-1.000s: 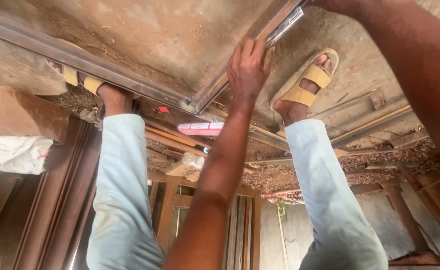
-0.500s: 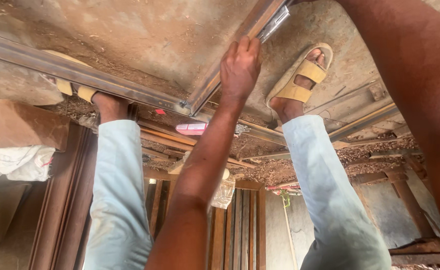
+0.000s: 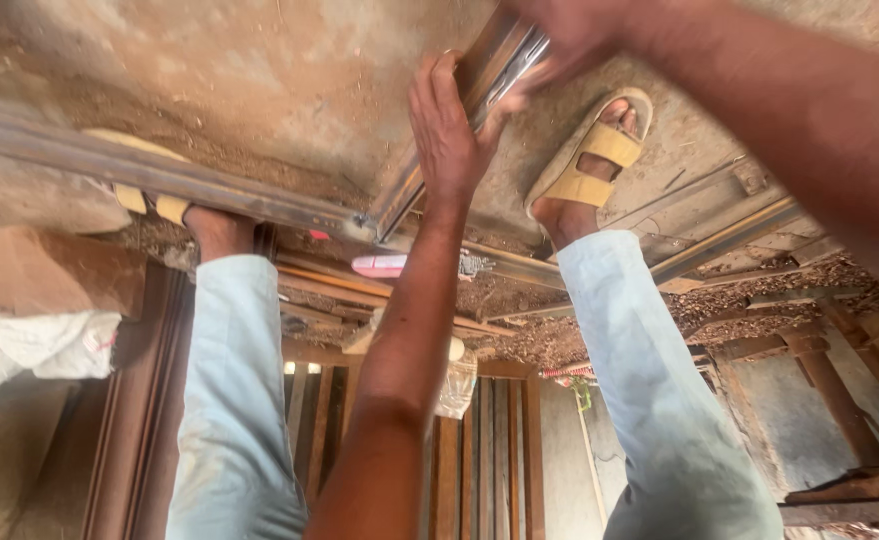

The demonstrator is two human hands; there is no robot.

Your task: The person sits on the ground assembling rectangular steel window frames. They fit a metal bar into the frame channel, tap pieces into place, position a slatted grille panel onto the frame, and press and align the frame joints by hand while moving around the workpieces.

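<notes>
1. The left hand [image 3: 449, 130] is seen nearest, its fingers laid flat and curled round the side of a long brown profile strip [image 3: 399, 195].
2. The right hand [image 3: 569, 35] has been brought in since half a second ago. It is blurred, and its fingers appear closed about the strip's upper end.
3. The strip is thus held by both hands, which suggests that it is under fuller control. Its lower end meets a second strip [image 3: 159, 175] lying crosswise.
4. Two legs in pale blue trousers are planted either side, with a yellow sandal [image 3: 589, 155] on the right foot.
5. A dusty earthen floor [image 3: 259, 60], littered with shavings, is seen beneath.
6. Beyond, stacked wooden frames [image 3: 499, 450] and a white sack [image 3: 19, 350] can be made out.
</notes>
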